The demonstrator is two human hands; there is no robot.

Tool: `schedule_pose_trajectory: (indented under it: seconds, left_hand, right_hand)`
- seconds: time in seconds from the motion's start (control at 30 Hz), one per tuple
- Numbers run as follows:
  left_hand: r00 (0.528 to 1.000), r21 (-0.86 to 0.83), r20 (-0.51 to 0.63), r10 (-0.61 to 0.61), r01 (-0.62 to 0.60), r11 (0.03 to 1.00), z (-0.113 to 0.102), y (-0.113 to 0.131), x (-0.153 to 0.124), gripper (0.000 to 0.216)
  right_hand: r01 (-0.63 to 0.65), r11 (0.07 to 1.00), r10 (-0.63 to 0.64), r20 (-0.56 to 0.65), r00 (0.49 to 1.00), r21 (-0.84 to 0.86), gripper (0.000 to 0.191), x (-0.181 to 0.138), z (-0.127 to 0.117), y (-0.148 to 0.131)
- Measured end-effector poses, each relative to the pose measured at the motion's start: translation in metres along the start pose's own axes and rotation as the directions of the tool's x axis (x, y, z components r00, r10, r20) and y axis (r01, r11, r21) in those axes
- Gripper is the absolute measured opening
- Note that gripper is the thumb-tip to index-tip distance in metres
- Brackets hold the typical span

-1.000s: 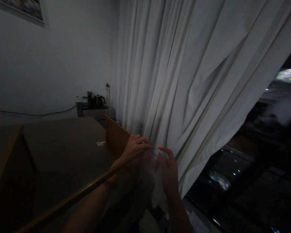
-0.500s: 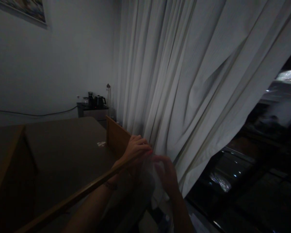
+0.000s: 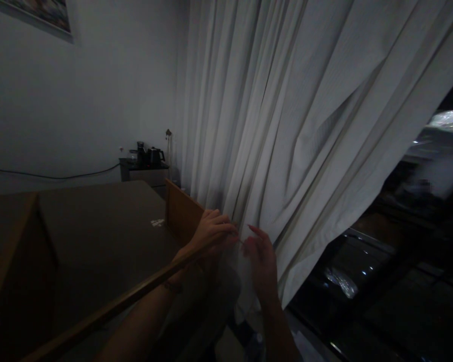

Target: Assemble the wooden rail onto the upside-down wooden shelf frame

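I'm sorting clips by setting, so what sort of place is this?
Probably a dim room in a home or office; I cannot tell which. A long pale curtain hangs in it, a picture is on the wall, and what looks like a kettle stands on a cabinet.

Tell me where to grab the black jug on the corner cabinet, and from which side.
Probably by its handle, coming from the picture's right: the handle juts out that way from the black jug, while another dark appliance crowds its left side.
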State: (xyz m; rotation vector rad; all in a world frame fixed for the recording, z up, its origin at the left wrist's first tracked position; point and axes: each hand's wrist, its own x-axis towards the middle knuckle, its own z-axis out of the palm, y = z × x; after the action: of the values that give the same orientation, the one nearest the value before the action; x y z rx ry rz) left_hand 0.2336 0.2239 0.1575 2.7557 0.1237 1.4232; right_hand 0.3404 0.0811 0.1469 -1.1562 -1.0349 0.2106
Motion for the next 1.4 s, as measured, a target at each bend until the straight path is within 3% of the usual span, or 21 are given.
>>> schedule_pose_trajectory:
  seconds: [0.1,0.2,0.33,0.43,0.53,0.63,0.7,0.83,1.0,1.1,1.2,1.4]
  left_hand:
    - [1.000,-0.023,-0.027,0.014,-0.014,1.000,0.001,-0.001,0.000,0.037]
    - [0.999,-0.024,-0.036,0.026,-0.027,0.999,0.002,-0.002,-0.001,0.038]
    - [0.999,-0.015,-0.039,0.006,-0.007,1.000,0.002,-0.002,-0.001,0.037]
    - [0.999,-0.019,-0.037,-0.001,0.000,1.000,0.003,-0.002,-0.001,0.038]
    - [0.999,-0.011,-0.046,0.000,0.000,1.000,0.005,-0.003,-0.001,0.038]
    - [0.999,-0.010,-0.042,0.003,-0.003,1.000,0.005,-0.004,-0.002,0.038]
    - [1.000,-0.004,-0.018,0.006,-0.006,1.000,0.004,-0.003,-0.002,0.036]
    - [1.000,0.004,-0.010,0.000,0.000,1.000,0.002,-0.001,-0.002,0.035]
    - [0.999,-0.009,-0.040,0.004,-0.004,1.000,0.003,-0.001,-0.002,0.038]
    - [1.000,0.003,-0.030,0.003,-0.003,1.000,0.003,-0.001,-0.001,0.039]
    - [1.000,0.009,-0.002,-0.013,0.013,1.000,0.003,-0.002,-0.001,0.038]
    - [0.999,0.004,-0.031,-0.011,0.011,1.000,0.005,-0.003,-0.002,0.034]
  right_hand:
    - [-0.101,0.990,0.103,-0.016,0.995,0.100,0.040,0.002,0.003,-0.002]
    - [-0.114,0.986,0.117,-0.018,0.993,0.125,0.038,0.002,0.003,-0.001]
    - [-0.025,0.998,0.026,-0.038,0.999,0.051,0.027,0.000,-0.003,0.008]
    - [0.092,0.991,-0.095,-0.033,0.995,-0.097,0.023,0.001,-0.013,0.012]
    - [0.236,0.933,-0.242,0.010,0.970,-0.273,0.015,0.003,-0.020,0.009]
    - [0.289,0.887,-0.298,0.032,0.954,-0.360,0.017,0.003,-0.020,0.004]
    - [0.247,0.895,-0.258,0.020,0.966,-0.372,0.023,0.002,-0.016,0.001]
    - [0.054,0.964,-0.049,0.027,0.998,-0.260,0.037,-0.003,-0.005,-0.003]
    - [-0.080,0.989,0.091,0.087,0.992,-0.122,0.042,-0.003,0.000,-0.003]
    - [-0.001,0.990,0.011,0.065,0.998,-0.142,0.037,-0.001,-0.005,0.000]
    - [0.163,0.957,-0.158,0.039,0.987,-0.241,0.022,-0.001,-0.017,0.005]
    - [0.528,0.768,-0.427,0.324,0.844,-0.363,0.021,0.002,-0.039,0.010]
